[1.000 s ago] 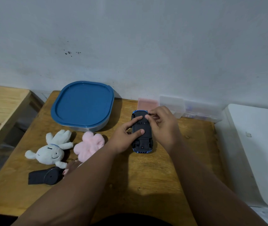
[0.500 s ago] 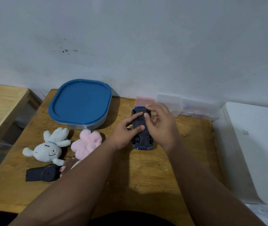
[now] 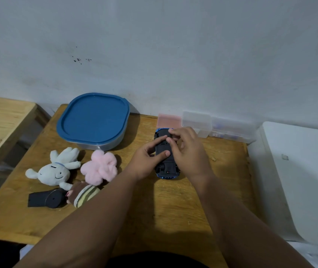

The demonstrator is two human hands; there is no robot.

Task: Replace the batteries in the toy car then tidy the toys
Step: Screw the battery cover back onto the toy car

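Near the desk's (image 3: 173, 209) left edge we see a black plastic piece (image 3: 45, 199), a white rabbit plush (image 3: 54, 172), a striped plush (image 3: 84, 195) and a pink plush (image 3: 100, 168). A blue-lidded container (image 3: 94, 120) sits at the back left corner. Toward the back middle, the toy car (image 3: 167, 169) lies upside down. Our left hand (image 3: 144, 163) grips it with thumb and forefinger across the underside, and our right hand (image 3: 189, 151) pinches at its far end. A pink case (image 3: 168, 121) and clear boxes (image 3: 197, 120) line the back edge.
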